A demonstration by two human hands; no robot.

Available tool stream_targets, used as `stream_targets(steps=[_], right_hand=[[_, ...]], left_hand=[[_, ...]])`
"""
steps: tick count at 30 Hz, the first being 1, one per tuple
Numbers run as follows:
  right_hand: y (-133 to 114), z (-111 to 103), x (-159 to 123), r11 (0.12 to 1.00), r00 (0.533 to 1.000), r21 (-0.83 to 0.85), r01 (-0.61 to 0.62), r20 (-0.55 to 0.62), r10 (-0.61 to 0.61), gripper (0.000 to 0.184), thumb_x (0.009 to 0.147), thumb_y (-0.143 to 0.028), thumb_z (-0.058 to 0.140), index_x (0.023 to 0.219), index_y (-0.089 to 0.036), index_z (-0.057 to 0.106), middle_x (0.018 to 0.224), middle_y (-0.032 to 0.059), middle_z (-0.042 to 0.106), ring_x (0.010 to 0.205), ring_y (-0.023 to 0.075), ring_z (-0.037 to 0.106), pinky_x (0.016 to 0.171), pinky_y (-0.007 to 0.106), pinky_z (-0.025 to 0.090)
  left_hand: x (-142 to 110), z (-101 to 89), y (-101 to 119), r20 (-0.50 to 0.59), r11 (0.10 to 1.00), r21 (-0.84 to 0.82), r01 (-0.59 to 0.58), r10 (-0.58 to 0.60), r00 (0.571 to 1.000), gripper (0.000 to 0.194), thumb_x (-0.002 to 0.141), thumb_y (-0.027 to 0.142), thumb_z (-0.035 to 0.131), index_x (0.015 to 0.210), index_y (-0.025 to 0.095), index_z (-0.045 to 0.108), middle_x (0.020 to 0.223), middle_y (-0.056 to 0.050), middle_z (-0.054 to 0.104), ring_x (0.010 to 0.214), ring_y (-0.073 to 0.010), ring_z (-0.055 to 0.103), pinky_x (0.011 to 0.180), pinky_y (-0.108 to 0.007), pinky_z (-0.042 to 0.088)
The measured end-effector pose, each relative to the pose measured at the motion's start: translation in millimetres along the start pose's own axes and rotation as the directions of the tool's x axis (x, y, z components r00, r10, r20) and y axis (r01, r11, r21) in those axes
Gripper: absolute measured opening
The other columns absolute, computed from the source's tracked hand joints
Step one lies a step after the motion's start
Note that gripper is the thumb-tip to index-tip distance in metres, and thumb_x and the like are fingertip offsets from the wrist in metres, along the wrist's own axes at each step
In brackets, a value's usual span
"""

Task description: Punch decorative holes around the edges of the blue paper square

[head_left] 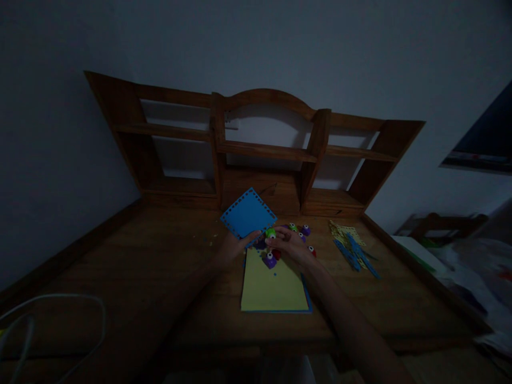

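A blue paper sheet (248, 212) with rows of small punched holes along its edges is tilted up in my left hand (237, 246), its fingers closed on the lower edge. My right hand (291, 246) grips a small green paper punch (271, 233) with a white eye-like button, at the sheet's right-hand lower edge. Below the hands, a purple punch (270, 261) and a red punch (277, 254) rest on a yellow paper pad (274, 290), with a blue scrap beside them. Dim light hides whether the punch is pressed.
More punches, such as a purple one (305, 230) and a red one (312, 251), stand right of my right hand. Blue and yellow perforated strips (354, 250) lie farther right on the wooden desk (160, 261). A wooden shelf (264, 152) rises behind; a white cable (80, 296) curves at left.
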State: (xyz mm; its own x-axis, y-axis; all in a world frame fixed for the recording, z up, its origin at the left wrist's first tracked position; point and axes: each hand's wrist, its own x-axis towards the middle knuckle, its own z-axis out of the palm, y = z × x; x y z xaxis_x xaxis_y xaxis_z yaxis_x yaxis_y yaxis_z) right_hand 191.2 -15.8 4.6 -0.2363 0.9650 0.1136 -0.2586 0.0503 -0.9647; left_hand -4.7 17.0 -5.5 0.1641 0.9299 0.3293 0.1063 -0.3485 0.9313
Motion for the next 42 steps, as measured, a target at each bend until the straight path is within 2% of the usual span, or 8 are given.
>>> stream_targets(steps=[2,5,8,16,22,26,33,42], right_hand=[[0,0,0,1.000,1.000,-0.015,0.000,0.005,0.000,0.036,0.063,-0.025,0.081,0.095,-0.018,0.067,0.088,0.0029,0.068,0.072,0.0119,0.063,0.066,0.023,0.050],[1,-1,1,1.000,1.000,-0.007,0.004,-0.007,-0.004,0.036,0.062,-0.024,0.082,0.094,-0.018,0.066,0.086,0.0018,0.066,0.070,0.0117,0.062,0.064,0.023,0.049],[2,-1,2,1.000,1.000,0.002,0.015,-0.025,-0.015,0.038,0.060,-0.024,0.083,0.092,-0.018,0.065,0.085,0.0006,0.065,0.070,0.0117,0.062,0.064,0.023,0.050],[0,-1,3,0.999,0.999,-0.038,0.033,-0.028,-0.034,0.036,0.059,-0.024,0.083,0.089,-0.018,0.065,0.085,0.0004,0.066,0.071,0.0119,0.062,0.065,0.023,0.048],[-2,0,2,0.995,0.998,-0.096,0.036,-0.040,-0.040,0.033,0.061,-0.029,0.082,0.088,-0.018,0.065,0.079,0.0010,0.066,0.063,0.0118,0.060,0.055,0.022,0.044],[-3,-1,1,0.993,0.998,-0.116,0.023,-0.055,-0.030,0.033,0.062,-0.029,0.082,0.088,-0.018,0.065,0.076,0.0003,0.065,0.060,0.0114,0.059,0.052,0.021,0.042],[-3,-1,1,0.993,0.998,-0.105,0.047,-0.047,-0.052,0.032,0.062,-0.027,0.082,0.089,-0.017,0.066,0.081,0.0024,0.066,0.067,0.0126,0.062,0.061,0.023,0.046],[-3,1,0,0.993,0.998,-0.106,0.058,-0.022,-0.061,0.033,0.063,-0.027,0.081,0.091,-0.018,0.066,0.083,0.0013,0.065,0.067,0.0121,0.061,0.061,0.023,0.047]], left_hand=[[0,0.2,1,0.022,1.000,0.002,-0.001,0.001,1.000,0.030,0.075,0.046,0.066,0.089,0.019,0.062,0.102,-0.008,0.068,0.093,-0.0239,0.061,0.086,-0.037,0.047],[-1,1.0,3,0.083,1.000,-0.018,0.003,-0.001,0.997,0.028,0.077,0.046,0.064,0.073,0.019,0.059,0.078,-0.006,0.067,0.071,-0.0208,0.061,0.071,-0.034,0.049],[-1,1.5,6,0.098,1.000,-0.023,0.005,-0.003,0.995,0.029,0.078,0.045,0.062,0.067,0.018,0.056,0.067,-0.004,0.063,0.063,-0.0182,0.058,0.065,-0.031,0.047],[-3,0.7,11,0.053,1.000,0.009,0.011,-0.012,0.999,0.031,0.077,0.045,0.063,0.069,0.018,0.051,0.066,0.000,0.060,0.062,-0.0149,0.056,0.063,-0.028,0.046],[-2,1.0,10,0.024,1.000,0.013,0.016,-0.016,1.000,0.032,0.076,0.047,0.064,0.069,0.018,0.051,0.064,0.000,0.059,0.059,-0.0149,0.056,0.059,-0.027,0.046],[-2,1.1,9,0.042,1.000,0.003,0.017,-0.017,0.999,0.031,0.077,0.045,0.064,0.070,0.018,0.050,0.064,0.001,0.058,0.060,-0.0144,0.055,0.060,-0.027,0.046],[-1,0.5,3,0.027,1.000,-0.006,0.000,0.000,1.000,0.028,0.076,0.042,0.065,0.077,0.017,0.053,0.071,0.000,0.061,0.063,-0.0142,0.055,0.060,-0.027,0.045],[1,0.5,-2,-0.008,1.000,-0.011,0.007,-0.007,1.000,0.029,0.075,0.043,0.066,0.072,0.017,0.054,0.063,0.001,0.059,0.057,-0.0141,0.055,0.056,-0.026,0.045]])
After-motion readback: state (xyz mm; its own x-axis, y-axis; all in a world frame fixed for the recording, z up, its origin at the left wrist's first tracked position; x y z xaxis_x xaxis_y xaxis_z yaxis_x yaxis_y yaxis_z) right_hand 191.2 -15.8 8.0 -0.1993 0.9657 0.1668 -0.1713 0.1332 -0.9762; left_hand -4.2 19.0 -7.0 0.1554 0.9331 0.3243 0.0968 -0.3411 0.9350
